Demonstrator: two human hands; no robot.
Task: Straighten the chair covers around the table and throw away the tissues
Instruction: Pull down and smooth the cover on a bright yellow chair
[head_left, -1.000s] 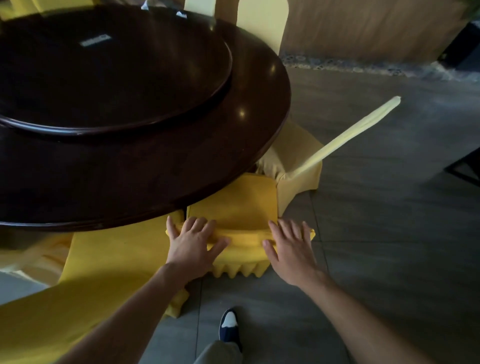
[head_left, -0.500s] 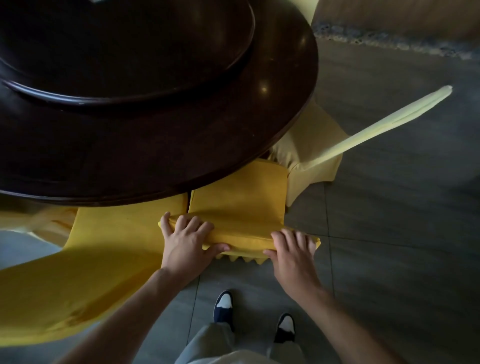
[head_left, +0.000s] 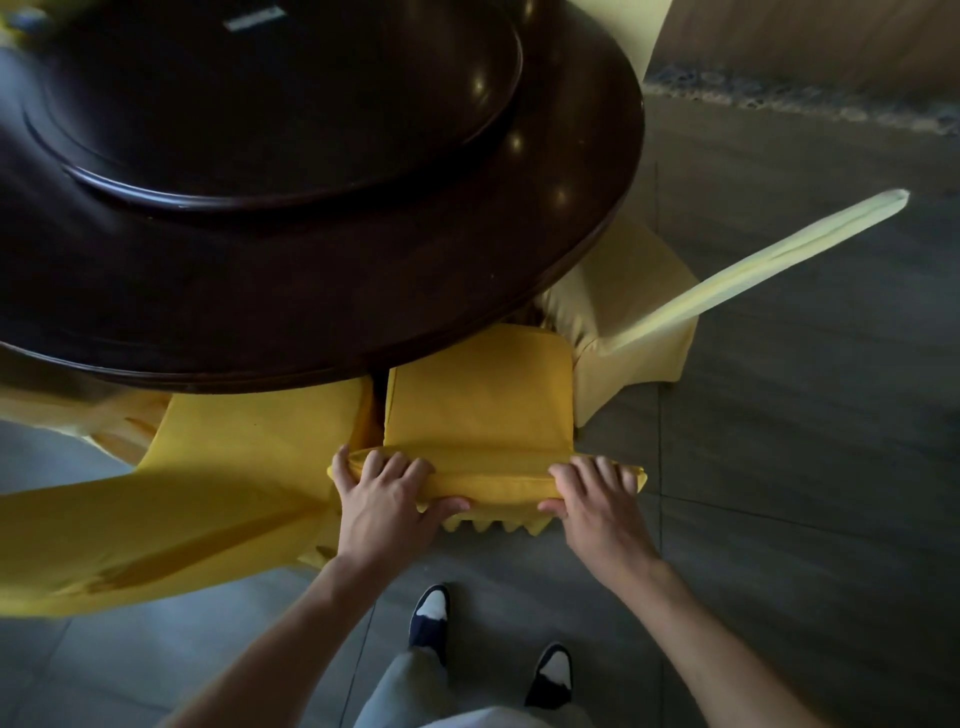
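Note:
A chair in a deep yellow cover (head_left: 478, 405) is tucked under the round dark wooden table (head_left: 363, 291), straight in front of me. My left hand (head_left: 384, 499) grips the left end of the chair's top rail, fingers over it and thumb beneath. At the right end my right hand (head_left: 592, 499) holds the same rail in the same way. The cover's pleated skirt (head_left: 493, 525) hangs below the rail between my hands. No tissue shows in this view.
A second yellow-covered chair (head_left: 156, 509) stands close on my left, and a paler one (head_left: 649, 322) on the right with its back sticking out over the floor. A raised turntable (head_left: 260, 104) sits on the table. My feet (head_left: 431, 613) stand on grey floor tiles behind the chair.
Both hands went from lying flat on the chair's top edge to gripping it with thumbs underneath. My view has moved closer and more directly over the chair; both feet now show.

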